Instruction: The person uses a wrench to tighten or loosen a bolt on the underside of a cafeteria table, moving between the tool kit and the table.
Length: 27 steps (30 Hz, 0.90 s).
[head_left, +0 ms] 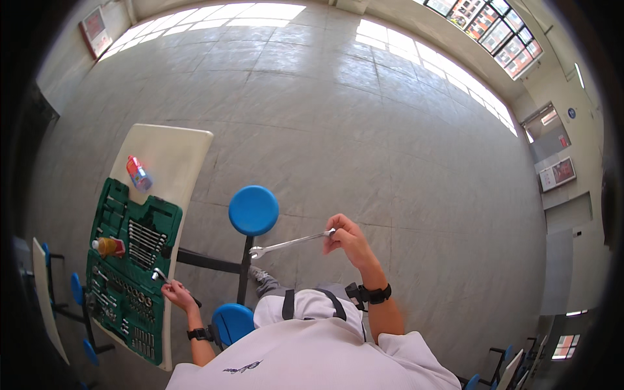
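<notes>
My right hand [349, 242] is closed around one end of a long silver combination wrench [286, 245], held out in the air to the left of the hand. The wrench's open jaw points toward the table. My left hand [180, 294] grips a ratchet handle [159, 275] with a silver head and a dark grip, over the near edge of the tool case. That green tool case [170, 213] lies open on the table, with a row of wrenches [145, 244] and several sockets [140, 296] in its moulded slots.
The white table [170, 151] stands at my left. On it lies a red-capped clear bottle [138, 174]; a yellow-brown bottle [110, 246] with a white cap is on the case. Two round blue stools [253, 210] join the table's dark frame [208, 261] beside my legs.
</notes>
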### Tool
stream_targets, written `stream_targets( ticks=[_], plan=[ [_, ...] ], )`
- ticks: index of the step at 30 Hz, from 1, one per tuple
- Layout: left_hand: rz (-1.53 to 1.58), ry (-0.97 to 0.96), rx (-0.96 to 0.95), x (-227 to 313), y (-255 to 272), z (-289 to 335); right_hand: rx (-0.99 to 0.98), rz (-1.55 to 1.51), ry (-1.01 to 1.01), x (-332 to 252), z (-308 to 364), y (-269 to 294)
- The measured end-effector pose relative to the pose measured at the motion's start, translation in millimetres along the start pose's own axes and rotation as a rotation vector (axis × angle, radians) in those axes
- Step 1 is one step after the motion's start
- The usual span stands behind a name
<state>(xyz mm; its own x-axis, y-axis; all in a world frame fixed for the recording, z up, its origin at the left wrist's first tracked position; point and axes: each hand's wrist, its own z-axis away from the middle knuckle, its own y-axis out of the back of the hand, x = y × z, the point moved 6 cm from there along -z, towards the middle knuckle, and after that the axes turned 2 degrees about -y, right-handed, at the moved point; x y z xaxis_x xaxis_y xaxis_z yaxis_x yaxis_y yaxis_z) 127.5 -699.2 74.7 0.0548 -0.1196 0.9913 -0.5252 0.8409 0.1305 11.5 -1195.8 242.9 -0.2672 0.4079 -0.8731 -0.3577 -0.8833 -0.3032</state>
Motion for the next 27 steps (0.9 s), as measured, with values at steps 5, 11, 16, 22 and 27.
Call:
stream_targets(
  ticks=[5,11,16,22,27],
  plan=[
    [0.164,0.403,-0.466,18,-144,193,0.034,0.038,-0.059,56,99,119],
    [0.046,0.38,-1.27,39,-289,415,0.39,-0.133,-0.055,110,251,255],
    [-0.119,0.47,-1.714,63,-348,574,0.919,-0.487,0.233,129,403,340],
    [-0.324,0.761,-2.091,71,-412,755,1.631,-0.811,0.588,227,555,380],
    [-0.515,0.991,-2.415,92,-419,927,1.996,-1.091,0.582,294,637,394]
  ],
)
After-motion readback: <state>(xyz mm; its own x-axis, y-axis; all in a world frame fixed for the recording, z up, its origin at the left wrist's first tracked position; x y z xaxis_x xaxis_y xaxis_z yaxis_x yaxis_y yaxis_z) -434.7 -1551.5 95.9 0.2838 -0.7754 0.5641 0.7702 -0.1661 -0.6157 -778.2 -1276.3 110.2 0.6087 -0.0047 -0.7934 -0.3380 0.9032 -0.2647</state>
